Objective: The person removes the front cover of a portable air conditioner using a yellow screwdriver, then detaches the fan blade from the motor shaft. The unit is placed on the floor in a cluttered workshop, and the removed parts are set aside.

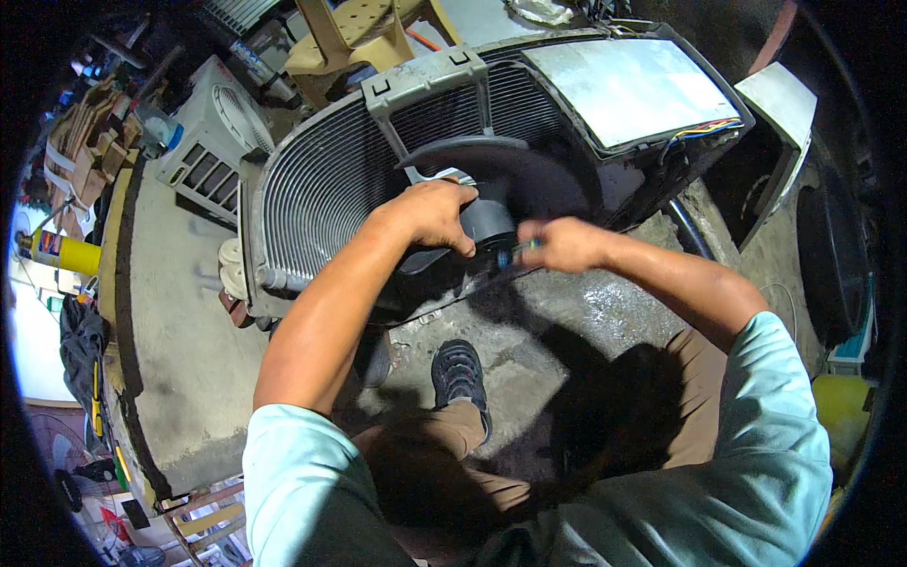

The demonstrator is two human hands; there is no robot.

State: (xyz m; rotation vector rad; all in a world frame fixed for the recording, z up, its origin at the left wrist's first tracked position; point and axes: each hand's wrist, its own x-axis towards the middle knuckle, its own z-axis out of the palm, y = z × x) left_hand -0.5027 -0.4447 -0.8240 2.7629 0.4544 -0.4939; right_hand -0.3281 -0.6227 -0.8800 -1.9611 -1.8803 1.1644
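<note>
An air-conditioner outdoor unit [321,180] with a curved finned coil stands open on the concrete floor in front of me. Its black fan blade [529,170] sits on a dark round hub [488,223]. My left hand [430,213] grips the hub and the blade's inner edge. My right hand [562,244] is closed on a small tool with a blue-green handle [515,250], its tip pointing at the hub.
A grey metal panel [628,85] with coloured wires lies on the unit's right side. Another white outdoor unit [213,132] and a tan plastic chair [359,33] stand behind. A yellow gas cylinder [61,250] is at left. My shoe [460,373] rests on wet concrete.
</note>
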